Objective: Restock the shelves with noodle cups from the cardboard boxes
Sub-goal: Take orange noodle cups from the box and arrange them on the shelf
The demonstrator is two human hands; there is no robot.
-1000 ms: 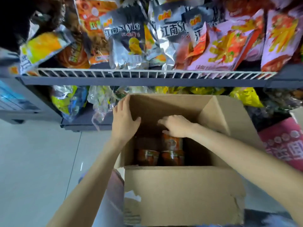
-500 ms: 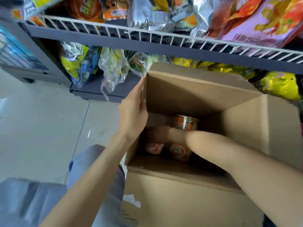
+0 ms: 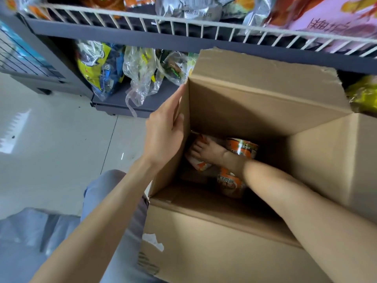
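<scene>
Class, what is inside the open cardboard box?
Three orange noodle cups show at the bottom of the cardboard box, and the right hand grips one. The forearm hides whatever else lies beneath it.

1. The pale tiled floor (image 3: 61, 144) carries a dark grey shelving unit (image 3: 126, 103) at its far side and an open cardboard box (image 3: 234, 242) near the unit's front edge.
2. The bottom shelf (image 3: 151, 99) holds clear and yellow snack bags (image 3: 102, 70) spilling over its front edge.
3. The upper shelf (image 3: 114, 35), fronted by a white wire rail (image 3: 204, 27), holds silver and pink packets (image 3: 326, 19).
</scene>
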